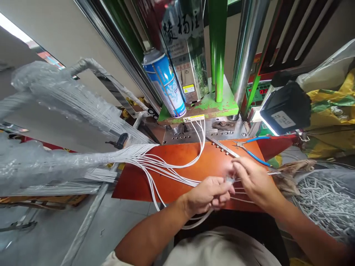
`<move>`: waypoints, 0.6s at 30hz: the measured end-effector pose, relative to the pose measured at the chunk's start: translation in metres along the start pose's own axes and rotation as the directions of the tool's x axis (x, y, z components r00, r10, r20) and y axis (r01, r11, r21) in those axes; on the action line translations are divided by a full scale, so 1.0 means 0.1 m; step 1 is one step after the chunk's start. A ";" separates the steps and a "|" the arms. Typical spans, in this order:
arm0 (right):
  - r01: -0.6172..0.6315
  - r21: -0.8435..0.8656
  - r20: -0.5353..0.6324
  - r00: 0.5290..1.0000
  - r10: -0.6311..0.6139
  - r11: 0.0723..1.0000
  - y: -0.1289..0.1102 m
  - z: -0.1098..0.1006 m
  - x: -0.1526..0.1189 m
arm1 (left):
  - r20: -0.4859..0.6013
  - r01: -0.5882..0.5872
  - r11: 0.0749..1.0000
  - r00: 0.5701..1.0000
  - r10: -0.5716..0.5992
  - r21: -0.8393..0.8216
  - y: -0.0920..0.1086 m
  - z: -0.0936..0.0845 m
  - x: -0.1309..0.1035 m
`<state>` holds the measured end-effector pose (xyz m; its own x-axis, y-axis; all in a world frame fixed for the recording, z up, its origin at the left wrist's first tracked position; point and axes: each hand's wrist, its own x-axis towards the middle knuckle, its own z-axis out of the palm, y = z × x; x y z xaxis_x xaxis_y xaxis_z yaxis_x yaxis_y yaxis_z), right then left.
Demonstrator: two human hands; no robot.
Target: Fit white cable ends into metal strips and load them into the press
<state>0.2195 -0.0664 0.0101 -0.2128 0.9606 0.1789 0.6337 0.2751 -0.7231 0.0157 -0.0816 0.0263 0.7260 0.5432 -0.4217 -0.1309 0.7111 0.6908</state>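
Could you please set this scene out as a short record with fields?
Left hand: curled beside a small, blurred pale piece
Right hand: at the same piece; exact grip unclear
White cables: spread from plastic wrapping at left across an orange work surface
Tools: blue-handled pliers and a metal bar, beyond the right hand
Green plate: spray can standing on it
Far right: short white pieces, heaped

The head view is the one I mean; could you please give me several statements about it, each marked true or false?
1. White cables lie across the orange surface. True.
2. The pliers have red handles. False: their handles are blue.
3. A blue spray can stands on the green plate. True.
4. The left hand grips the pliers. False: it holds white cables, close to the right hand.
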 end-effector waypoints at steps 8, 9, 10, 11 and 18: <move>-0.013 -0.415 -0.122 0.992 -0.041 0.910 0.42 0.20 0.20 | -0.319 -0.187 0.859 0.873 0.368 0.477 0.24 -0.37 0.41; -0.037 -0.369 -0.131 0.991 -0.013 0.929 0.43 0.20 0.15 | -0.326 -0.180 0.829 0.859 0.395 0.530 0.24 -0.40 0.44; -0.064 -0.328 -0.138 0.990 0.019 0.942 0.44 0.19 0.09 | -0.324 -0.175 0.804 0.850 0.415 0.569 0.23 -0.41 0.47; -0.082 -0.301 -0.139 0.989 0.042 0.950 0.44 0.18 0.04 | -0.319 -0.172 0.787 0.847 0.426 0.592 0.22 -0.41 0.50; -0.052 -0.342 -0.142 0.990 0.004 0.938 0.44 0.20 0.00 | -0.270 -0.081 0.843 0.927 0.260 0.532 0.22 -0.32 0.64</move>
<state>0.2325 -0.0555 -0.0357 -0.1029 0.9576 0.2692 0.8599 0.2217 -0.4599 0.0374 -0.0168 -0.0046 0.4565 0.8091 -0.3700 0.1895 0.3180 0.9290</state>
